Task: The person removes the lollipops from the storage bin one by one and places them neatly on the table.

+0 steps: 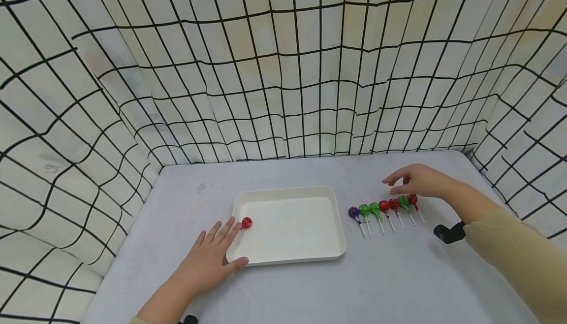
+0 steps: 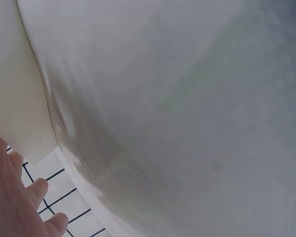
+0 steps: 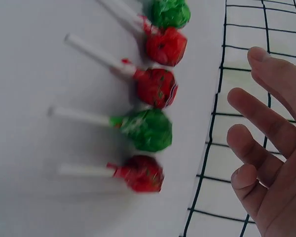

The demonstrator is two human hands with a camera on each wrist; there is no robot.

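Observation:
A white tray [image 1: 292, 230] lies on the table, and my left hand [image 1: 208, 260] rests at its left end with straight, spread fingers. Just beside those fingertips a red lollipop [image 1: 246, 222] sits inside the tray; its stick is not visible. To the right of the tray is a row of several lollipops with their sticks toward me: a purple one [image 1: 353, 212] at the left end, then green and red ones, ending with a red one [image 1: 412, 199]. My right hand [image 1: 418, 180] hovers just beyond the row's right end, fingers loosely bent and holding nothing. The right wrist view shows a green lollipop [image 3: 148, 130] close by.
A white cloth [image 1: 310, 294] covers the table. Pale walls with a black grid [image 1: 301, 87] enclose it at the back and both sides. A black wrist device [image 1: 449, 233] sits by the right sleeve [image 1: 509, 245].

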